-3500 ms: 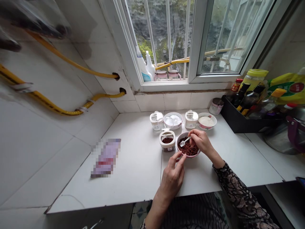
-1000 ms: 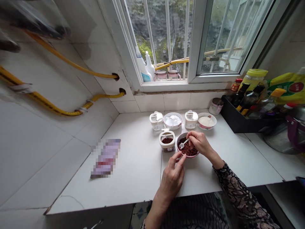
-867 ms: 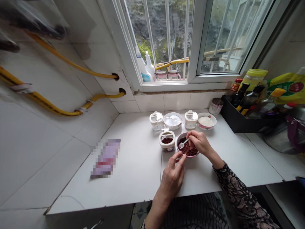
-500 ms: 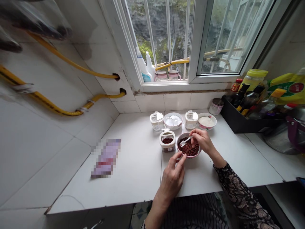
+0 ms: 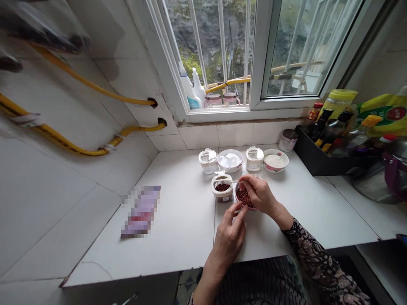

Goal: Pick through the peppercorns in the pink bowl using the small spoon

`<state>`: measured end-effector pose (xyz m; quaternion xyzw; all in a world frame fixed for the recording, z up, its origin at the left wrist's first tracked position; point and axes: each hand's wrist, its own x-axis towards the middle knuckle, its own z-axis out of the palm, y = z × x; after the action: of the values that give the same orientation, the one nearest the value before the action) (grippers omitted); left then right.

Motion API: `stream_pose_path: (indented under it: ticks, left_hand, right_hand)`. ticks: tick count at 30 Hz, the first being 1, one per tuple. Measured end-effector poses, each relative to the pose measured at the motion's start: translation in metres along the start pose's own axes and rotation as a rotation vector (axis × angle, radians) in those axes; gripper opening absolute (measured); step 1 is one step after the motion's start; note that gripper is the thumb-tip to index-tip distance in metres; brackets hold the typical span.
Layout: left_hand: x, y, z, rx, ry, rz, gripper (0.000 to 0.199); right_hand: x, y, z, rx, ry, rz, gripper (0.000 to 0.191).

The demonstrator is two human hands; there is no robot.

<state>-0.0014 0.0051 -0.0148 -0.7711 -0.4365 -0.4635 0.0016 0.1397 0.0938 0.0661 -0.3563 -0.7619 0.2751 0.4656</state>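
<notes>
My right hand [image 5: 262, 195] pinches the handle of a small white spoon [image 5: 234, 181]. The spoon's head is over the mouth of a clear seasoning jar [image 5: 222, 195] with a cream rim, partly filled with dark red grains like peppercorns. Just right of that jar stands a bowl [image 5: 235, 196] with a pink edge, holding more red grains [image 5: 244, 198]; my right hand covers much of it. At the bowl's near edge my left hand [image 5: 229, 233] grips the rim between thumb and fingers. The jar's lid is flipped up at the back.
Behind stand two more jars [image 5: 207, 162] [image 5: 254, 159], a bowl of white powder [image 5: 230, 169] and a bowl of pale grains [image 5: 275, 168]. A black box of bottles [image 5: 321, 164] is on the right, a blurred purple packet [image 5: 142, 212] on the left.
My right hand has carried the spoon up and left, from inside the bowl to over the jar's mouth. My left hand stays at the bowl's rim.
</notes>
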Motion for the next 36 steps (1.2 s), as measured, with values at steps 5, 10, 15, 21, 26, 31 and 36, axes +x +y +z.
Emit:
stream_pose_path:
  ticks: [5,10,15,21,26,31,36]
  left_hand:
    - [0.0,0.0,-0.001,-0.003,-0.016,-0.009,0.055]
    - [0.0,0.0,-0.001,-0.008,-0.019,-0.004,0.055]
    - [0.0,0.0,0.0,-0.018,-0.002,-0.011,0.055]
    - [0.0,0.0,0.001,-0.017,-0.003,-0.005,0.055]
    - [0.0,0.0,0.001,-0.014,-0.007,-0.014,0.055]
    - [0.0,0.0,-0.001,-0.008,-0.021,-0.003,0.057]
    - [0.001,0.001,-0.001,-0.009,-0.016,-0.001,0.057]
  right_hand:
    - [0.002,0.004,-0.01,0.097,0.092,0.074,0.017]
    - [0.006,0.017,-0.025,0.096,0.037,0.25,0.014]
    - [0.005,0.02,-0.02,0.041,-0.115,0.307,0.016]
    - [0.008,0.019,-0.021,0.226,-0.065,0.452,0.012]
    - [0.009,0.023,-0.025,0.254,-0.007,0.476,0.011]
    - [0.008,0.023,-0.023,0.236,-0.01,0.468,0.012]
    - [0.009,0.025,-0.025,0.341,0.021,0.508,0.014]
